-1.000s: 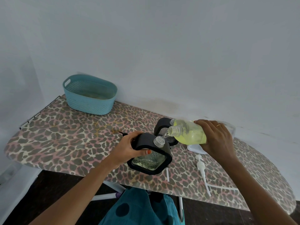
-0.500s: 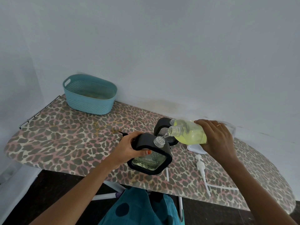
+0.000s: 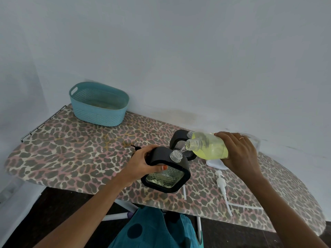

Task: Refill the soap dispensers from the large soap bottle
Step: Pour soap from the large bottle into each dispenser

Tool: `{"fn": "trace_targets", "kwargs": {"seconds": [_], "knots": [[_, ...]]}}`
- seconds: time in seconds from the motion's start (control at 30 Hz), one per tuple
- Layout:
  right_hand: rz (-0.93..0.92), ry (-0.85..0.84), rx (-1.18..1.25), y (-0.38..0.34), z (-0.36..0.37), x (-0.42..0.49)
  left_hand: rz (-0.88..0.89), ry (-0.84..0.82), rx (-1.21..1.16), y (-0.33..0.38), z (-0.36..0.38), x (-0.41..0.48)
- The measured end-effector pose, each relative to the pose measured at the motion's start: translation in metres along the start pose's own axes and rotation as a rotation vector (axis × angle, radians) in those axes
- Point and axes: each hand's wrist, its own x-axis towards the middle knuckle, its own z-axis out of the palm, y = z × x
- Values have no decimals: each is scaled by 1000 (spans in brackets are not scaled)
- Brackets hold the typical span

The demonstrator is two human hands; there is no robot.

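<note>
My left hand (image 3: 143, 162) grips a square glass soap dispenser (image 3: 165, 178) with a black frame, tilted toward me above the board, its clear neck open. My right hand (image 3: 240, 153) holds the large soap bottle (image 3: 208, 147) of yellow-green liquid tipped on its side, mouth just above the dispenser's neck, a thin stream running between them. A second black-framed dispenser (image 3: 180, 138) stands behind, partly hidden by the bottle. A white pump head (image 3: 221, 181) with its long tube lies on the board to the right.
The leopard-print ironing board (image 3: 80, 153) stands against a white wall. A teal plastic basket (image 3: 98, 104) sits at its far left. A white cloth or lid (image 3: 215, 163) lies under the bottle, and a small black pump part (image 3: 137, 148) beside my left hand.
</note>
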Motion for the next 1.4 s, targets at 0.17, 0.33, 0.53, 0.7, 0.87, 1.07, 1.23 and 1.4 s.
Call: {"fn": "trace_targets", "kwargs": {"seconds": [0.17,0.33,0.53,0.7,0.87,1.07,1.23,1.4], "knots": [[-9,5,1,-1,-1,0,-6,7,0,1,0,0],[-16,-2,4,-1,0,0,-13,-8,-48,5,2,-1],[-18,-29,-12,0,3,-3,-8,-21,-97,10,4,-2],[-12,-75,-3,0,4,-6,-28,-30,-91,12,5,-3],[-15,-82,1,-2,3,-8,-34,-15,-93,12,7,-2],[-19,-100,19,-6,1,-9,-20,-19,-94,15,9,-3],[-12,-112,14,-8,1,-10,-25,-14,-107,15,9,-3],[12,-118,19,-11,0,-10,-22,-17,-91,11,7,-2]]}}
